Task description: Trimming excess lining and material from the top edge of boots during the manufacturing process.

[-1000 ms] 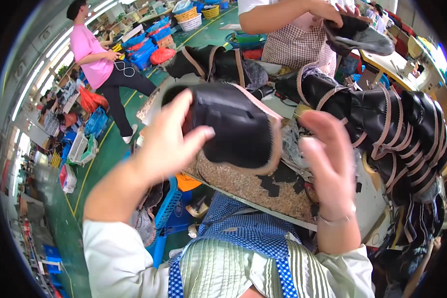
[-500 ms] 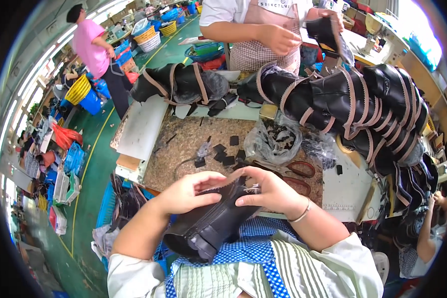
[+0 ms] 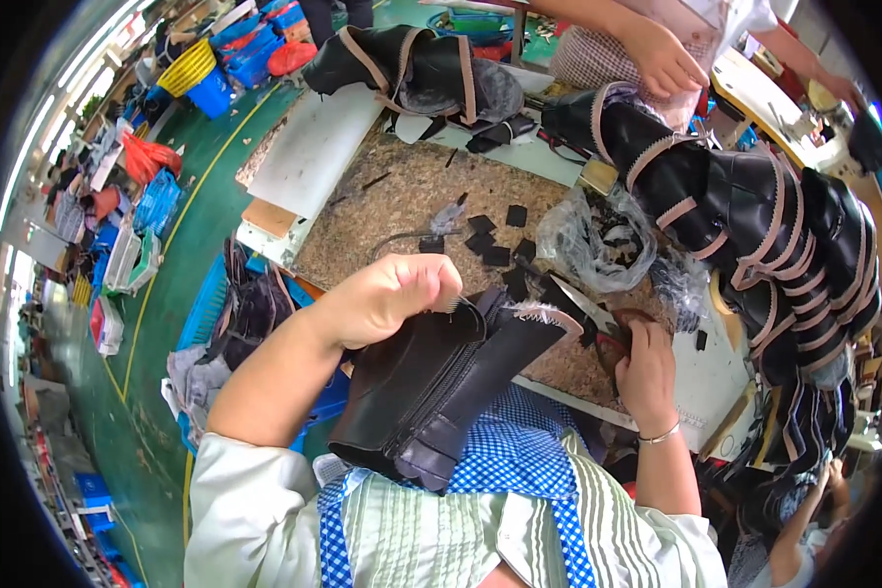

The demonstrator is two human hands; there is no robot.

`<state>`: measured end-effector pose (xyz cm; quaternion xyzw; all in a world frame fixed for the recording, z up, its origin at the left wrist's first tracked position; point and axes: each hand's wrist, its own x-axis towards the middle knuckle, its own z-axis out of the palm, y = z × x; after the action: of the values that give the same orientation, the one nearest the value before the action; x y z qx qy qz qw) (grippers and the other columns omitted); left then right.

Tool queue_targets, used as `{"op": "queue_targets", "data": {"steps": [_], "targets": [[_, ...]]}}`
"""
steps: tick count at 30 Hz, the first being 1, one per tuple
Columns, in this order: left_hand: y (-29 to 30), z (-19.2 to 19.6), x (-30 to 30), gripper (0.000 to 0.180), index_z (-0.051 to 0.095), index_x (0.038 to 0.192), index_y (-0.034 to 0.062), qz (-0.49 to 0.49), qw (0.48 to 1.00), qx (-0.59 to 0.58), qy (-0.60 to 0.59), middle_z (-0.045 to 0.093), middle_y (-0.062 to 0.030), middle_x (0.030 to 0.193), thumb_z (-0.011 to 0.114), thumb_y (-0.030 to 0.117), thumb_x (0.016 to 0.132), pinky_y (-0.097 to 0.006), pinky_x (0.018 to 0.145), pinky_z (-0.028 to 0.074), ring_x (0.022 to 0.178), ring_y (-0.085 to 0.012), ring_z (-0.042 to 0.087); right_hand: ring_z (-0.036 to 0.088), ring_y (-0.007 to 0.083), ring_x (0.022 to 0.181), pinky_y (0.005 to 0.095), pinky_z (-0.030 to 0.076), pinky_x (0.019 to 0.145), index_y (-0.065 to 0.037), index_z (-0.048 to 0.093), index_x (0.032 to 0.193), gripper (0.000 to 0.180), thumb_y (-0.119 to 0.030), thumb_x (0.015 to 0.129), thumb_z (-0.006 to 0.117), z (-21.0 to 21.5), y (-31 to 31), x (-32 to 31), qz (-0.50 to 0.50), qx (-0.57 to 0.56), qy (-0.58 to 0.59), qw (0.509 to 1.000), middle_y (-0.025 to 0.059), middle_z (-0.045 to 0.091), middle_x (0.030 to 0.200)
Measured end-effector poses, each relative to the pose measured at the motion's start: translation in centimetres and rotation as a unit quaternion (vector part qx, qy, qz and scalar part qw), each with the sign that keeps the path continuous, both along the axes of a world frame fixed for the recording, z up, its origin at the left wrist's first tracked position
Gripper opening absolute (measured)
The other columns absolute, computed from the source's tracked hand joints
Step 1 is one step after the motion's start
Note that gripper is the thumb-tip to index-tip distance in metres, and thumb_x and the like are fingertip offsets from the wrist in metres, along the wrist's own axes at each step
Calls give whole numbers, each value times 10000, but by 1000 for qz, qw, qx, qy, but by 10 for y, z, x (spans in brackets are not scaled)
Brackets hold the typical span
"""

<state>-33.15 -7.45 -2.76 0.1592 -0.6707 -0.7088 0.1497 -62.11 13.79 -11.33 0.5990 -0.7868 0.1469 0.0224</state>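
Note:
A black boot upper [image 3: 436,387] with a zipper along its side lies slanted over my lap. Its top opening points away from me, and a pale pinkish zigzag-edged strip with white fluff sticks out at the right of it. My left hand [image 3: 392,299] is closed on the upper's top edge at the left. On the table's front right, my right hand [image 3: 647,372] curls over the dark red handles of a pair of scissors [image 3: 576,302], whose metal blades point away to the left. Several small black squares [image 3: 495,257] lie on the brown board beyond the upper.
A clear plastic bag [image 3: 598,240] with black scraps sits on the board [image 3: 382,216]. Stacked black boot uppers [image 3: 755,211] fill the right side; more [image 3: 412,69] lie at the back. A co-worker's hand [image 3: 668,64] is across the table. A blue basket [image 3: 201,304] stands left.
My right hand has left the boot upper and moved right onto the scissors. My left hand has closed on the upper's edge. The view has shifted, and the co-worker's arms have spread apart.

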Motion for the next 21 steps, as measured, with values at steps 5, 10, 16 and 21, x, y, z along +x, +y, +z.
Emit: {"op": "queue_targets", "data": {"steps": [5, 10, 16, 21], "targets": [[3, 10, 5, 504, 565, 681, 65, 75, 989, 81, -98, 501, 40, 647, 510, 492, 944, -201, 575, 348, 618, -47, 438, 585, 341, 786, 394, 471, 690, -46, 620, 918, 388, -15, 563, 771, 32, 6, 4, -24, -94, -18, 995, 125, 591, 847], [5, 29, 13, 214, 556, 811, 64, -7, 996, 39, -81, 507, 70, 719, 753, 149, 818, -204, 571, 377, 667, -14, 464, 547, 321, 644, 359, 452, 567, -13, 552, 846, 358, -24, 547, 748, 66, 14, 2, 56, -185, -70, 979, 118, 541, 784], [9, 66, 7, 411, 477, 1212, -37, -75, 974, 71, -202, 671, -124, 966, 641, -11, 836, -244, 541, 517, 496, -223, 660, 535, 302, 632, 376, 443, 551, -31, 548, 781, 424, -217, 427, 688, 106, -4, 33, 189, -195, 33, 962, 115, 508, 762], [8, 60, 13, 555, 405, 1353, -48, -113, 968, 93, -205, 696, -107, 807, 611, -4, 839, -257, 506, 515, 509, -206, 662, 531, 320, 718, 385, 444, 619, -20, 545, 819, 502, -236, 394, 706, 109, -14, 35, 209, -164, 32, 964, 125, 502, 832]]}}
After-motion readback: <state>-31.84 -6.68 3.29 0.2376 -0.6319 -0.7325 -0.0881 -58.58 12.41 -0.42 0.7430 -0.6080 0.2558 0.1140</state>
